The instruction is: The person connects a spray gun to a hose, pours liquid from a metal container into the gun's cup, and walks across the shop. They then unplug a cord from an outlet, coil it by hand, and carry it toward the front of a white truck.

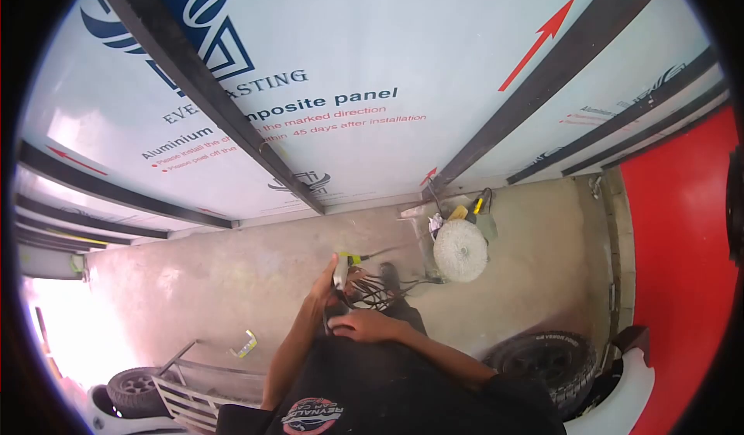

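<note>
My left hand (325,283) is closed around a grey-white piece with a lime-yellow end (346,260); its exact kind I cannot make out. Loops of dark electrical cord (372,291) hang beside it, just in front of my body. Close below is my right hand (363,326), its fingers curled in near the lower end of the loops. What those fingers grip is blurred. A cord runs right from the lime-yellow end toward a round, white, rough-textured thing (460,250) on the floor.
Large composite panels (341,47) with dark metal bars stand ahead. Near their base lies a yellow-and-black item (479,205). A tyre (542,359) and red surface (678,257) are at right. A metal rack (203,388), another tyre (133,387) and a lime-and-white item (246,345) are at left.
</note>
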A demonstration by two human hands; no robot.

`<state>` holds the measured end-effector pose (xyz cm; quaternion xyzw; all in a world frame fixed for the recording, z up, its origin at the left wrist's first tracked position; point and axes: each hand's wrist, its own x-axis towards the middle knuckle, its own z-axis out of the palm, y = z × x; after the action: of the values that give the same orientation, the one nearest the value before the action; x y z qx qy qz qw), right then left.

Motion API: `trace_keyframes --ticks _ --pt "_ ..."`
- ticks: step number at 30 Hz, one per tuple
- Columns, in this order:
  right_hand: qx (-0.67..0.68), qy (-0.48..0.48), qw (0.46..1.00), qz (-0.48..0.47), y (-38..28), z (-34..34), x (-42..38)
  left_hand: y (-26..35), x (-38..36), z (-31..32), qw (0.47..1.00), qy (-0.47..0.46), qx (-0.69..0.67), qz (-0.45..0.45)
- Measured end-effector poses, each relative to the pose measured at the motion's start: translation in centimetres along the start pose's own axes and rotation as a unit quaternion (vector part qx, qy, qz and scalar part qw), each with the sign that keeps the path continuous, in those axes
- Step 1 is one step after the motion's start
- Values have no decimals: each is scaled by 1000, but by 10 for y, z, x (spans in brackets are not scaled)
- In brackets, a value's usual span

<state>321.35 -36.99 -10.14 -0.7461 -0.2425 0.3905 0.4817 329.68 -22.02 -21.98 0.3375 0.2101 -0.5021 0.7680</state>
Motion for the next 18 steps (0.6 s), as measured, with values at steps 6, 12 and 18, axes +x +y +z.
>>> trace_keyframes --ticks 6,12,18 --pt "-72 -5 997 5 55 -1 -55 -38 16 39 986 103 53 119" --pt "-111 247 962 37 84 -39 -83 -54 4 75 956 211 94 181" --pt "-164 435 880 -94 88 -92 -62 -63 0 71 939 259 97 203"
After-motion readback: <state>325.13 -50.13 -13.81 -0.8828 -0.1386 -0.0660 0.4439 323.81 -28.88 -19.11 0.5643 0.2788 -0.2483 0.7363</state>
